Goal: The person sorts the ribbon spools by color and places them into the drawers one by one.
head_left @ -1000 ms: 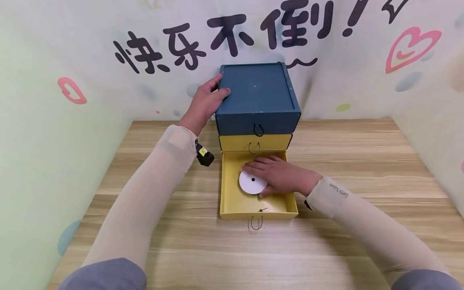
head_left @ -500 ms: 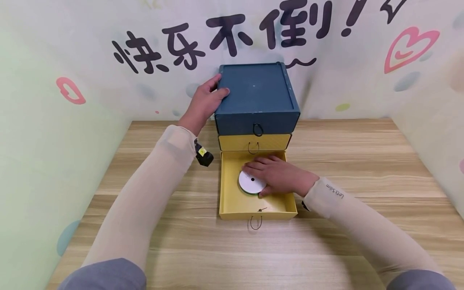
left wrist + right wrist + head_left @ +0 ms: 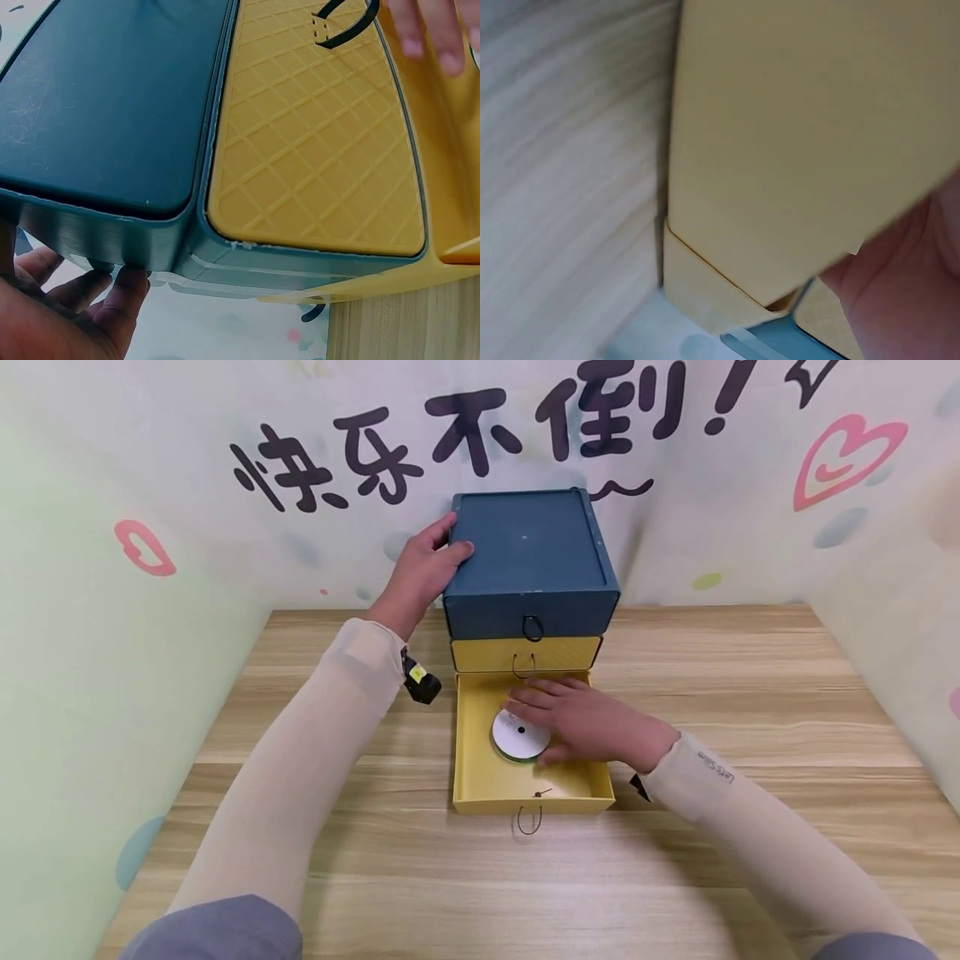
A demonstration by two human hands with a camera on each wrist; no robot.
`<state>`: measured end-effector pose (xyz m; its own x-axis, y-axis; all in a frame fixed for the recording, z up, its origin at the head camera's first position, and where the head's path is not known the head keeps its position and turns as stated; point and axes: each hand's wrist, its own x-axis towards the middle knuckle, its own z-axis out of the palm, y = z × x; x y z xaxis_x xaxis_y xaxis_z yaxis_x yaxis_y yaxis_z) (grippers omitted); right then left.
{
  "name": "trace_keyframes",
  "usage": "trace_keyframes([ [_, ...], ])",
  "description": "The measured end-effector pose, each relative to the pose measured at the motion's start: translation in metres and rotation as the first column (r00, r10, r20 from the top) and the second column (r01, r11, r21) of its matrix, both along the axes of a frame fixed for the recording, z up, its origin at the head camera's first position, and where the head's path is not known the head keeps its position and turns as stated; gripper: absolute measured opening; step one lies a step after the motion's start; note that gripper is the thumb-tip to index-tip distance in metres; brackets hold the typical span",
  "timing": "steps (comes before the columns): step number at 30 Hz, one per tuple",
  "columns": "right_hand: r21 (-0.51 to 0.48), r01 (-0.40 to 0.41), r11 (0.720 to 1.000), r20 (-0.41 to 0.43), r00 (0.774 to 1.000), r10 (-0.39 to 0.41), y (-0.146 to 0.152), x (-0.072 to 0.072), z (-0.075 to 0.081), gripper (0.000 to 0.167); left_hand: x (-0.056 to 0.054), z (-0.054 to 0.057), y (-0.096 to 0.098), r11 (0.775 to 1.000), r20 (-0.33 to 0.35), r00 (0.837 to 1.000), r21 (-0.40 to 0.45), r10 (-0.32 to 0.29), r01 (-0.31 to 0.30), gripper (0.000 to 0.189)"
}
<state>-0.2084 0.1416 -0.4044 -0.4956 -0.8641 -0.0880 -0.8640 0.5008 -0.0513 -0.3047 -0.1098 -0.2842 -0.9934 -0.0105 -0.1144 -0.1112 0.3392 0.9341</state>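
A small set of drawers (image 3: 528, 568) stands at the back edge of the wooden tabletop (image 3: 750, 693), in the middle, close against the wall. Its top part is dark blue, and there is a shut yellow drawer (image 3: 527, 653) under that. The bottom yellow drawer (image 3: 480, 777) is pulled out toward the person.

The left hand (image 3: 420, 572) holds the left top edge of the blue box, with the thumb on top and the fingers (image 3: 120, 296) bent round the side.

The right hand (image 3: 585, 718) lies inside the open bottom drawer. Its fingers are mostly straight and rest on a flat white round reel (image 3: 519, 735). The thumb sits at the near edge of the reel, so the hand may be lightly pinching it, but that is hard to see. The reel lies on the drawer floor, about in the middle.

The tabletop is light wood with long stripes. Pale walls stand round it on the back, left and right. The back wall (image 3: 750, 543) has big black writing and a pink heart (image 3: 847, 456). The left wall (image 3: 90, 677) is soft green with a pink shape.
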Motion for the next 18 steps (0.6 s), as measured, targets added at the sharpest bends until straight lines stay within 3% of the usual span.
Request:
trace_keyframes([
  [12,-0.074,-0.018,0.997,-0.036,0.999,0.015,0.010,0.033,0.020,0.081,0.000,-0.001,-0.001,1.000,-0.001,1.000,-0.003,-0.006,0.006,0.060],
  [18,-0.142,-0.046,0.989,-0.139,0.990,0.027,0.017,0.051,0.022,0.082,0.000,-0.001,-0.001,1.000,0.002,1.000,-0.012,-0.006,0.006,0.060],
])
